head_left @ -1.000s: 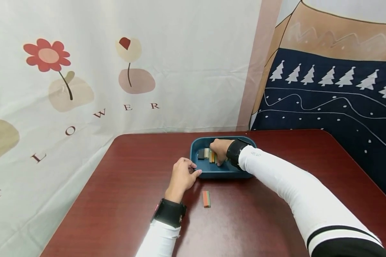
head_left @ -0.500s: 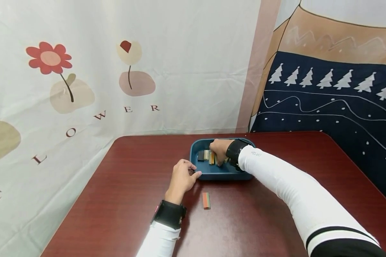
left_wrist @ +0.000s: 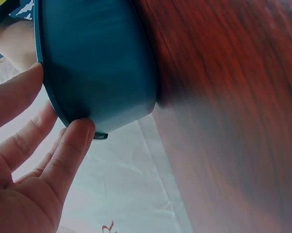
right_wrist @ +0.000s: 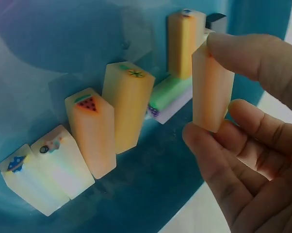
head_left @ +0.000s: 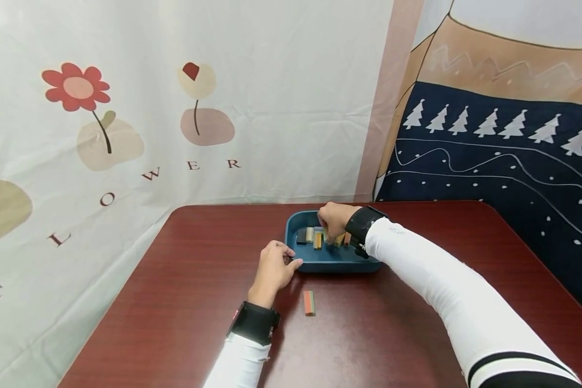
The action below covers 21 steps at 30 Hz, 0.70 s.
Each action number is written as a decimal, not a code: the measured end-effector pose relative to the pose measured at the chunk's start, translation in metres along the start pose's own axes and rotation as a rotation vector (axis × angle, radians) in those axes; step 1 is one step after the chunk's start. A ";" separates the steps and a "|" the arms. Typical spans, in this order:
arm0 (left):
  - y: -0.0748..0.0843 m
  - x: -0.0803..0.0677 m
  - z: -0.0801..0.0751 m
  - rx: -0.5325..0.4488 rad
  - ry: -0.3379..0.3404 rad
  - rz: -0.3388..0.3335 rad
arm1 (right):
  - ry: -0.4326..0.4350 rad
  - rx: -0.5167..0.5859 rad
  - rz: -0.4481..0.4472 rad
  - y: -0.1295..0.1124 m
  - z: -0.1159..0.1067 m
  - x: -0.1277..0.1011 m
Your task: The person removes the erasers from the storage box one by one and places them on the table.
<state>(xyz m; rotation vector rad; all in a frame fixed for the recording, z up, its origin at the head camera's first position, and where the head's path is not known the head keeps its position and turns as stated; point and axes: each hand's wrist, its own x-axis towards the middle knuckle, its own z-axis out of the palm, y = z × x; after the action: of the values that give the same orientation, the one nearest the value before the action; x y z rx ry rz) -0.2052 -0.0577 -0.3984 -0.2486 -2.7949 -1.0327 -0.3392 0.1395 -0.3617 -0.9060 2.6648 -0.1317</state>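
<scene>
Since the earlier frames the right hand (head_left: 333, 218) has been lifted a little and drawn toward the far edge of the blue tray (head_left: 296, 260), so that more of the blocks in the tray are uncovered. A pale orange block (right_wrist: 212, 90) is pinched upright between its thumb and fingertips (right_wrist: 248, 56), held above the tray floor and clear of the other pieces, as is seen in the right wrist view.

Below it a row of blocks is stood on the tray floor: a yellow one with a star mark (right_wrist: 128, 108), an orange one with a watermelon mark (right_wrist: 91, 131) and two cream ones (right_wrist: 44, 167), each just beside the next. A green and white block (right_wrist: 168, 97) lies flat beyond them, and another yellow block (right_wrist: 185, 41) is stood near the far wall.

No shift is seen in the left hand (head_left: 274, 268): the tray's near left corner is pinched between its curled fingers and thumb (left_wrist: 68, 155). The tray is placed near the far edge of the dark red table (head_left: 184, 280). An orange and green block (head_left: 309, 302) lies unmoved on the table, near the tray's front edge.
</scene>
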 end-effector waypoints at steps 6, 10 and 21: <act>0.000 0.000 0.002 0.030 0.003 -0.001 | 0.067 0.071 -0.060 0.001 -0.005 -0.012; -0.001 0.000 0.003 0.041 0.010 0.002 | 0.132 0.122 -0.127 0.000 -0.005 -0.022; -0.002 0.001 0.002 0.031 -0.004 -0.023 | 0.272 0.169 -0.167 -0.012 -0.008 -0.056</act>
<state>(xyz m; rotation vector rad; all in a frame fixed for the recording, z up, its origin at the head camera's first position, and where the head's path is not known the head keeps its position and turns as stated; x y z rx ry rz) -0.2072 -0.0581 -0.4009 -0.2159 -2.8216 -0.9937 -0.2933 0.1635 -0.3364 -1.1224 2.7623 -0.5472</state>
